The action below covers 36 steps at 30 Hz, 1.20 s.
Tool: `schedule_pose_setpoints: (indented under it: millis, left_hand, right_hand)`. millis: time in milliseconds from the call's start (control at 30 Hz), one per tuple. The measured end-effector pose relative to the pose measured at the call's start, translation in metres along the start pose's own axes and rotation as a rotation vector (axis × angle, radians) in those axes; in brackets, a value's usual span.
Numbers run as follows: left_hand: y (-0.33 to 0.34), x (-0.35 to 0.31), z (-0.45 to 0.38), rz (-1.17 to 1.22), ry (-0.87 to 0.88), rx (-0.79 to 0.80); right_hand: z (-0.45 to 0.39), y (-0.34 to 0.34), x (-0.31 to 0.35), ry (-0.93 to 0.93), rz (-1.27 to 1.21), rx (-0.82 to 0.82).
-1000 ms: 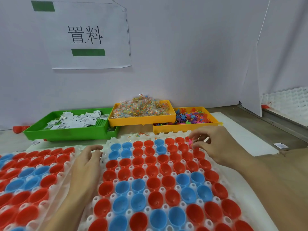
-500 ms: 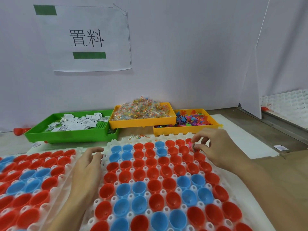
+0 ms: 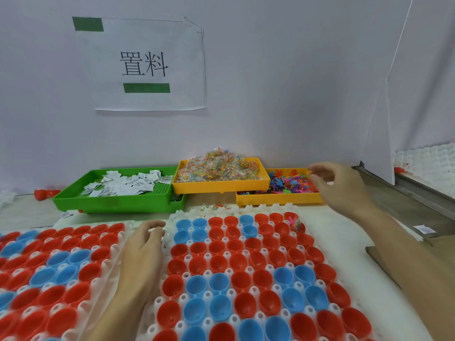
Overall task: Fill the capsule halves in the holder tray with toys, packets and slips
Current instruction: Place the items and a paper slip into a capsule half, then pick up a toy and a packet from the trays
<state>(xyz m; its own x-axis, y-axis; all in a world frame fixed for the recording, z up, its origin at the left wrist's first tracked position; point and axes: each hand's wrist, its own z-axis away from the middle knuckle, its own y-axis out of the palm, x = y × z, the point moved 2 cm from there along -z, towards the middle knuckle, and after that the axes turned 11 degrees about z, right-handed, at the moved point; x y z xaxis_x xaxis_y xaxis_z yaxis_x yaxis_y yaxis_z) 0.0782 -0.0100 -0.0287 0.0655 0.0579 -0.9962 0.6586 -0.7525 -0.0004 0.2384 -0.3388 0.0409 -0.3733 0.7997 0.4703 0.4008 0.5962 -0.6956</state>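
**A:** At the left of the bench, what lies by the left hand [image 3: 141, 252]?

**B:** The hand rests palm-down, fingers loosely curled and holding nothing, between a second white tray of red and blue capsule halves [image 3: 49, 267] and the white plastic holder tray [image 3: 172, 217]. Its fingertips touch that tray's far-left edge.

**A:** And the containers behind?

**B:** From the left: a green plastic bin [image 3: 118, 203] holding white paper slips [image 3: 125, 184]; a yellow plastic bin [image 3: 221, 187] heaped with clear packets of coloured beads [image 3: 219, 167]; a lower yellow bin [image 3: 278, 199] holding small multicoloured plastic toys [image 3: 290, 185].

**A:** Where is the right hand [image 3: 337, 185]?

**B:** Above the toy bin's right end, fingers half-spread and relaxed, gripping nothing visible.

**A:** And the holder tray's contents?

**B:** Open red and blue capsule halves [image 3: 246, 267]; one near the far-right corner holds a pink toy with a packet [image 3: 294, 222], well apart from the right hand.
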Motion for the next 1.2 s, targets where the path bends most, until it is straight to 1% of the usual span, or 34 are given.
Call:
schedule_pose_setpoints:
  millis: [167, 267, 333, 433, 533, 600, 667, 800, 967, 1033, 1133, 1200]
  left_hand:
    - [0.0, -0.004, 0.003, 0.014, 0.014, 0.01]
    - [-0.001, -0.009, 0.006, -0.032, 0.072, -0.001]
    - [-0.003, -0.014, 0.007, -0.038, 0.119, -0.005]
    - [-0.003, -0.024, 0.012, -0.063, 0.204, 0.01]
    - [0.0, -0.032, 0.017, -0.101, 0.29, 0.025]
    - [0.003, -0.034, 0.02, -0.104, 0.316, 0.037]
    - [0.006, -0.035, 0.023, -0.102, 0.325, 0.052]
    - [0.01, -0.036, 0.027, -0.113, 0.338, 0.082]
    - [0.011, -0.037, 0.028, -0.12, 0.335, 0.097]
    - [0.011, -0.038, 0.029, -0.109, 0.335, 0.104]
    - [0.012, -0.041, 0.031, -0.083, 0.319, 0.127]
    - [0.013, -0.043, 0.033, -0.043, 0.311, 0.158]
  right_hand:
    - [-0.05, 0.043, 0.011, -0.016, 0.138, 0.22]
    - [-0.069, 0.073, 0.002, 0.007, 0.247, 0.359]
    - [-0.078, 0.085, -0.007, 0.037, 0.325, 0.423]
    - [-0.087, 0.095, -0.02, 0.046, 0.396, 0.456]
    - [-0.09, 0.102, -0.027, 0.017, 0.396, 0.422]
    - [-0.09, 0.104, -0.029, 0.023, 0.368, 0.384]
    - [-0.089, 0.102, -0.03, 0.044, 0.31, 0.329]
    - [-0.086, 0.094, -0.031, 0.061, 0.194, 0.145]
    - [-0.081, 0.074, -0.023, 0.154, -0.02, -0.03]
    - [-0.076, 0.063, -0.012, 0.169, -0.166, -0.024]
    - [-0.059, 0.044, 0.017, 0.183, -0.504, 0.122]
    - [-0.04, 0.033, 0.036, 0.158, -0.619, 0.215]
